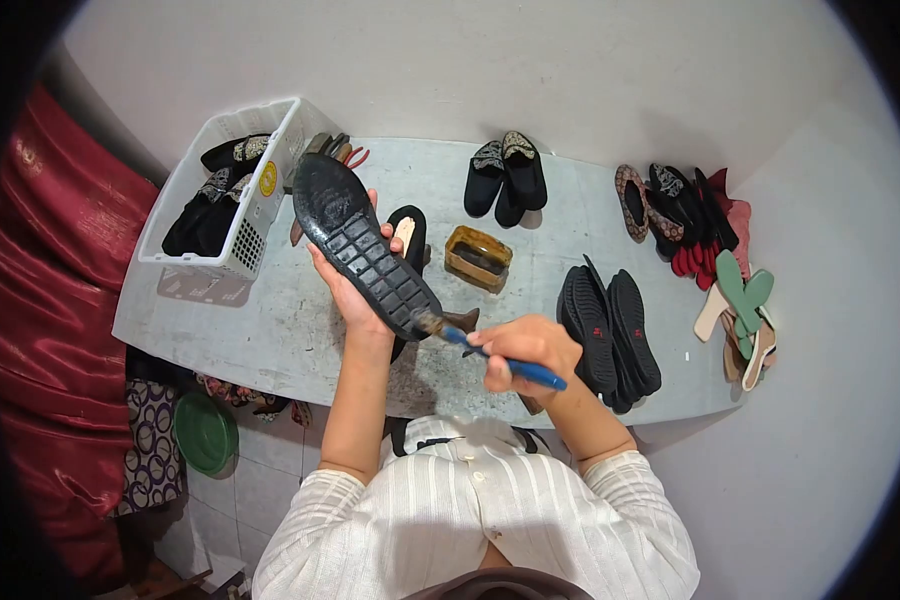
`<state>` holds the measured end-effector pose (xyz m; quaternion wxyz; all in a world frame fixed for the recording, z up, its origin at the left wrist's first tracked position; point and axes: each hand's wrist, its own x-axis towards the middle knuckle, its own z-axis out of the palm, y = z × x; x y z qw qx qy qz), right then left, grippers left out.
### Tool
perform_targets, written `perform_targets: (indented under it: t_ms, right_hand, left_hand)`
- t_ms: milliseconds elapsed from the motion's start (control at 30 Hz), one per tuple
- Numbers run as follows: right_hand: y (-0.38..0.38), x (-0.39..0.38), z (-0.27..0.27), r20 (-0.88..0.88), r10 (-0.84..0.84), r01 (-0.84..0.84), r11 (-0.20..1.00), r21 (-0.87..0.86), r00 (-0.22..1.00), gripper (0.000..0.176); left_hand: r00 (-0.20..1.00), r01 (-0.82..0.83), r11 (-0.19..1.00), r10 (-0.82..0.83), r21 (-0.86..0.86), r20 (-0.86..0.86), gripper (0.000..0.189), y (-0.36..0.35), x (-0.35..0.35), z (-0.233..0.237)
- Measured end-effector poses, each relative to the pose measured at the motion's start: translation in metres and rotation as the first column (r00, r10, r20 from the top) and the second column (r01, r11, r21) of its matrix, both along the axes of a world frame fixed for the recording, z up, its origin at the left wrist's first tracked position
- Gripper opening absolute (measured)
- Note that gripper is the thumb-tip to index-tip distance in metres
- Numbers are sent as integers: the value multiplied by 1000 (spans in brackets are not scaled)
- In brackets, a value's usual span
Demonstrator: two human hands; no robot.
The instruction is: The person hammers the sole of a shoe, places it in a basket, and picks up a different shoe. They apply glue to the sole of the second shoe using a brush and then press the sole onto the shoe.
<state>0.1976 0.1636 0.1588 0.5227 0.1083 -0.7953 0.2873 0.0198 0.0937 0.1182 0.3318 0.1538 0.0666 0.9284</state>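
Observation:
My left hand (348,296) grips a black shoe sole (372,262) from beneath and along its sides. The sole's gridded inner face is turned up, with a wet-looking shine at the toe. In my right hand (532,348) is a blue-handled brush (537,374), its bristles touching the heel end of the sole. Partly hidden behind the sole, a black shoe (416,240) with something pale inside lies on the table. An amber, stained tub (473,277) with dark contents stands just beyond my hands.
The table (370,152) carries a white basket (185,258) of black shoes at left and pliers (355,157) beside it. Black shoes (484,190) stand at the back, stacked soles (588,330) at right. Patterned shoes (630,200) and green insoles (735,290) lie far right.

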Motion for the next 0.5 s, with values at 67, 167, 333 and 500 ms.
perform_targets:
  t_ms: [67,167,333,500]
  right_hand:
    - [-7,-2,-2,-11,96,-96,995,-17,995,18]
    - [-3,-1,-11,55,18,-15,999,-40,998,18]
    - [10,6,-6,-9,-2,-2,919,-393,1000,9]
    - [1,10,-10,-87,-24,-30,827,-562,996,10]
  left_hand:
    - [998,61,998,-61,-4,-1,68,1,-1,-5]
    - [999,23,999,-22,32,-26,65,0,4,5]
    - [999,37,998,-38,54,8,61,-4,3,9]
    - [986,165,965,-157,202,-52,63,-7,-1,0]
